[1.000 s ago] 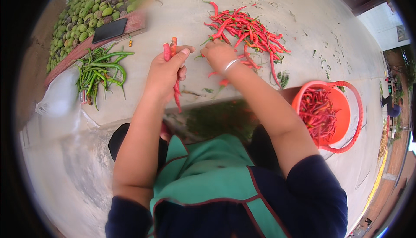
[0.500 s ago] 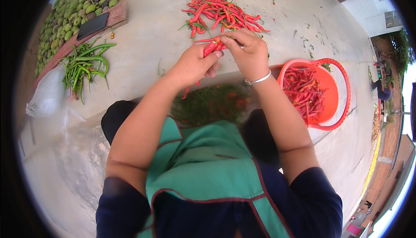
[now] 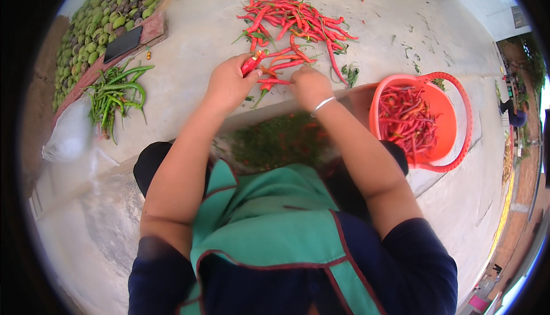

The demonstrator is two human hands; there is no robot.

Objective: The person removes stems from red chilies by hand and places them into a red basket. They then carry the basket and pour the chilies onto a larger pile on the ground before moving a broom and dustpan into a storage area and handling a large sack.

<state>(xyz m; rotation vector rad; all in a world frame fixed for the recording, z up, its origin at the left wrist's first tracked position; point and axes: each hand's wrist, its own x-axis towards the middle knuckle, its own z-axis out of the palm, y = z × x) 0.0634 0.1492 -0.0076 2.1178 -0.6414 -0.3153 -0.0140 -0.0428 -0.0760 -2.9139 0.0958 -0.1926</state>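
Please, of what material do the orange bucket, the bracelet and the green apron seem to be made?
Orange bucket: probably plastic, smooth inside, with evenly coloured walls. Bracelet: likely polished metal, given its silvery brightness. Green apron: matte fabric, judging by its soft folds; the fibre is unclear.

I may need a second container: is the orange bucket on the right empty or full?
Partly full: red chilies lie inside the bucket, and bare inner wall shows beside them.
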